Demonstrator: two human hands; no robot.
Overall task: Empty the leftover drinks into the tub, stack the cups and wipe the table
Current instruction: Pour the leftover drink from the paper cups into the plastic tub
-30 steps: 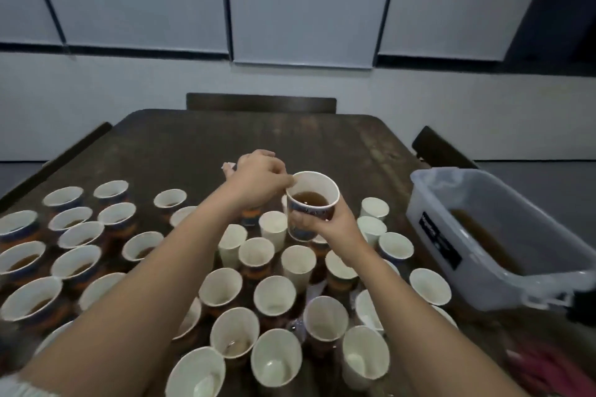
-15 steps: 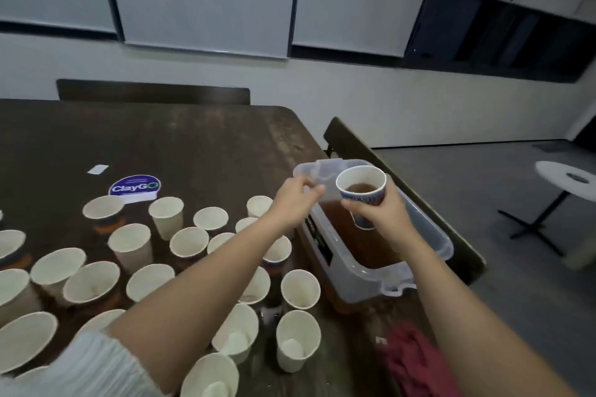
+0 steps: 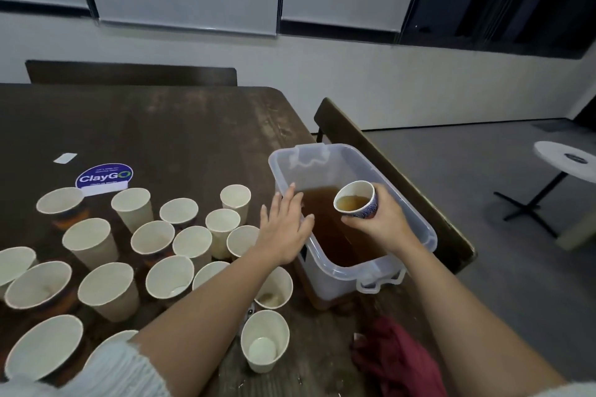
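Left hand (image 3: 283,229) flattened onto tub (image 3: 416,219); one cup (image 3: 356,200) held.

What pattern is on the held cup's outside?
Blue and white wave-like print on the cup, seen in the head view.

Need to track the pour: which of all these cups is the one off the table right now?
The blue-patterned cup gripped by the right hand over the tub, brown drink inside. All others stand on the table.
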